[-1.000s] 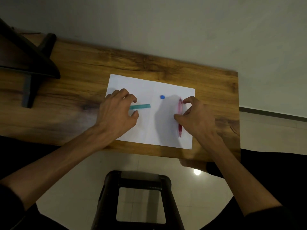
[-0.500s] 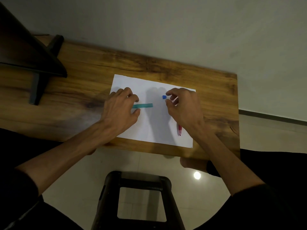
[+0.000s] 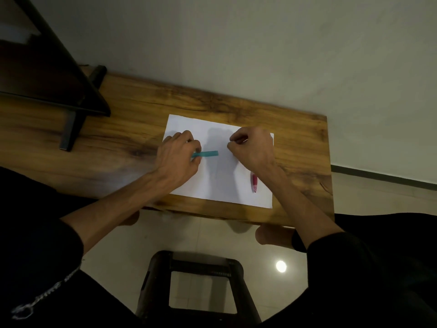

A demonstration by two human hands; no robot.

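Left hand pinching left end of strip, holding it flat on paper. Right hand curling tight mid-sheet, contents hidden, cannot tell. Pen lying unused beneath wrist. Marking seemingly not yet begun.

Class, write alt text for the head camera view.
A person's left hand holds a teal strip on white paper on a wooden table; the right hand is curled beside it, and a pink pen lies by its wrist.

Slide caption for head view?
Left hand holds a flat teal strip on a white paper sheet; right hand curled nearby, pink pen by wrist.
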